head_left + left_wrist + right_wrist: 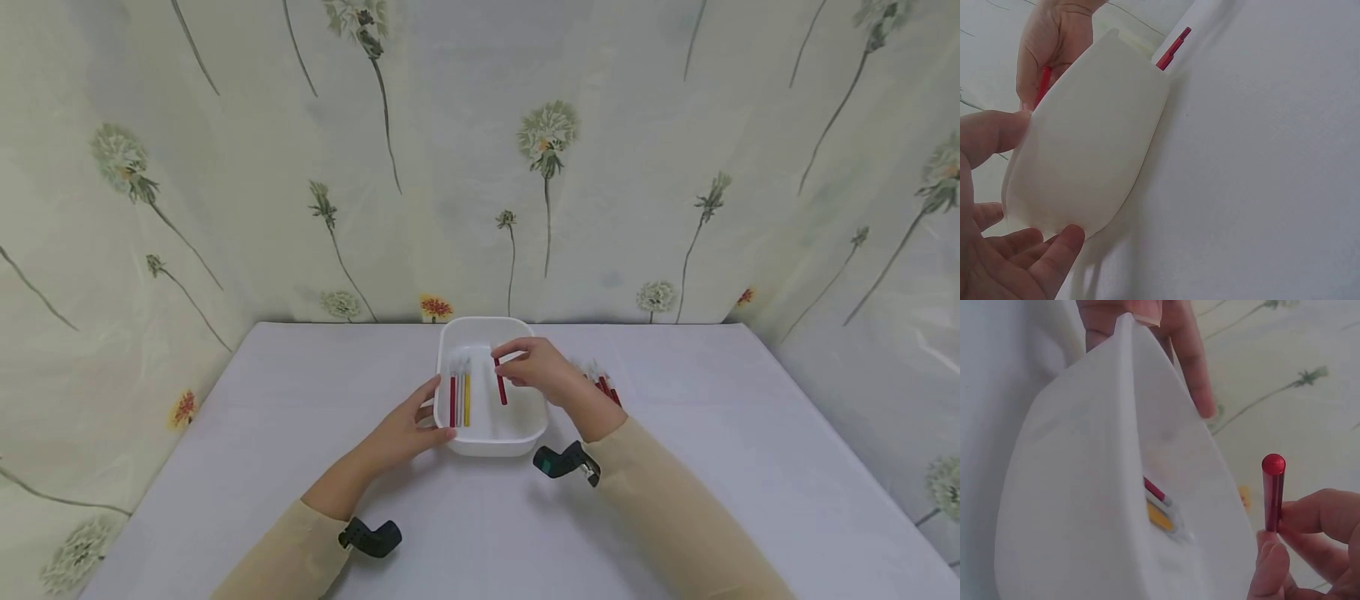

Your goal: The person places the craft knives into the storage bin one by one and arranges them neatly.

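Note:
My left hand (407,431) grips the left front corner of a white plastic tray (495,447), thumb at the rim and fingers along its side. Over the tray's right half, my right hand (538,368) pinches a slim red craft knife (502,390) between thumb and fingers. The right wrist view shows the round flat end of this red handle (1273,465) pointing at the camera. Inside the tray on the left, a red knife (453,402), a silver knife (460,402) and a yellow knife (467,402) lie side by side, clear tips toward the back.
Several more red knives (609,388) with clear tips lie on the white table (315,392) right of the tray, partly hidden by my right forearm. A flower-patterned curtain (450,167) hangs behind the table. A black wrist device (371,539) sits at each sleeve.

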{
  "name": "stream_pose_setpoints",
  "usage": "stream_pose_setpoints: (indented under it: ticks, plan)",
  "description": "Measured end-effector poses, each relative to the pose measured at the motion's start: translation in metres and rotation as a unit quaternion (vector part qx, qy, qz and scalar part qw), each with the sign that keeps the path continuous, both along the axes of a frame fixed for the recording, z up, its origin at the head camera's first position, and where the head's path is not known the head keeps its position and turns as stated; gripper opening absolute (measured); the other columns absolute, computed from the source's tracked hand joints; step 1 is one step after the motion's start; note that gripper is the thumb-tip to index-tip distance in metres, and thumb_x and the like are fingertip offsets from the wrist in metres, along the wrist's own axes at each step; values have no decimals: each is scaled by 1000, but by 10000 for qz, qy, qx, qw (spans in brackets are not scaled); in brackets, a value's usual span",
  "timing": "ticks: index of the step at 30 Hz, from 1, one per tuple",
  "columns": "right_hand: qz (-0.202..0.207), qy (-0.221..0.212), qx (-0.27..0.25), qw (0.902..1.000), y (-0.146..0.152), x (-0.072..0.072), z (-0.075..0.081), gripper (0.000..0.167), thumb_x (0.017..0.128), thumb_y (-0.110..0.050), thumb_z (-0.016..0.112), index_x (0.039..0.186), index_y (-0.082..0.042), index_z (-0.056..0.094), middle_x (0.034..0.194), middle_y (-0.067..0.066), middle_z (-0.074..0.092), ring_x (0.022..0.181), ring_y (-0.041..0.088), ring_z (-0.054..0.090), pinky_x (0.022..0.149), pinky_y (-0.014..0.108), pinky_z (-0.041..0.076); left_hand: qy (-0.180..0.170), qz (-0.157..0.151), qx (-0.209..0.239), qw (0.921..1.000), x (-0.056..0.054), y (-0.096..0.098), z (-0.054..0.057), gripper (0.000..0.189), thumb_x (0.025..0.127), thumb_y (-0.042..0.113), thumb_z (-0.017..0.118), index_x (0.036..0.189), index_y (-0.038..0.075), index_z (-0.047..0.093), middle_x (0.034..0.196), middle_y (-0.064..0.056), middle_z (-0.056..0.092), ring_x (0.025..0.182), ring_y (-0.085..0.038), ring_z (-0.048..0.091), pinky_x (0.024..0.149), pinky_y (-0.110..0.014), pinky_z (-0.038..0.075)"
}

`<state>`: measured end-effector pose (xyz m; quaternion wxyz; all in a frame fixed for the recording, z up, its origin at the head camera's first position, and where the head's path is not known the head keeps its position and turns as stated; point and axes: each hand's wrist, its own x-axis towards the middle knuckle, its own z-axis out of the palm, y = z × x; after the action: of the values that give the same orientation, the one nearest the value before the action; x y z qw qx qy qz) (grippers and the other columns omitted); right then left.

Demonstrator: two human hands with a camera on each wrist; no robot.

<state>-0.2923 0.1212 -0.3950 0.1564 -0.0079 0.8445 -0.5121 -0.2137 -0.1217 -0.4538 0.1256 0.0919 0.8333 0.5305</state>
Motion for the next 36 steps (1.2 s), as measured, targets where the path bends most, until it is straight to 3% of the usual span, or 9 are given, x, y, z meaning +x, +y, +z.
stream_pose_setpoints:
  ticks: [9,14,19,23,26,36]
  plan:
    - [-19,-78,-189,9998,-19,-9,-17,33,91,-11,72,124,-6,68,127,11,62,103,27,60,96,36,55,-22,-26,29,10000,-1,0,0,92,89,32,77,161,21,21,163,-8,29,141,-33,42,105,-49,47]
    - [-54,-11,-20,10000,-28,-13,-27,29,90,-9,73,118,-5,71,120,11,63,93,21,59,79,25,57,-13,-1,-1,10000,-1,-1,0,92,89,32,77,161,22,21,163,-8,29,141,-32,42,105,-49,47]
    - [-60,30,136,9999,-33,-14,-32,26,89,-8,73,115,-4,71,104,9,64,75,15,55,62,20,49,-10,25,10,10000,-1,-1,0,92,89,32,78,161,22,22,162,-8,30,141,-32,43,105,-48,47]
    - [-1,28,276,9996,-35,-13,-34,26,89,-8,72,115,-4,71,80,5,61,62,13,51,59,22,45,16,-6,36,10000,-1,0,0,92,89,31,78,161,21,22,162,-8,30,140,-32,43,105,-48,47]
    - [21,9,354,9994,-36,-13,-37,25,90,-9,72,114,-5,72,71,3,58,59,14,51,60,24,46,40,-1,3,10000,0,0,0,92,89,31,77,161,20,22,162,-8,30,140,-32,43,105,-48,47]
    - [6,-67,615,9981,-38,-17,-46,24,88,-13,73,112,-10,73,102,6,65,72,16,57,62,24,48,119,10,-51,9999,2,1,2,91,89,30,77,161,19,22,162,-8,30,140,-33,44,103,-48,48]
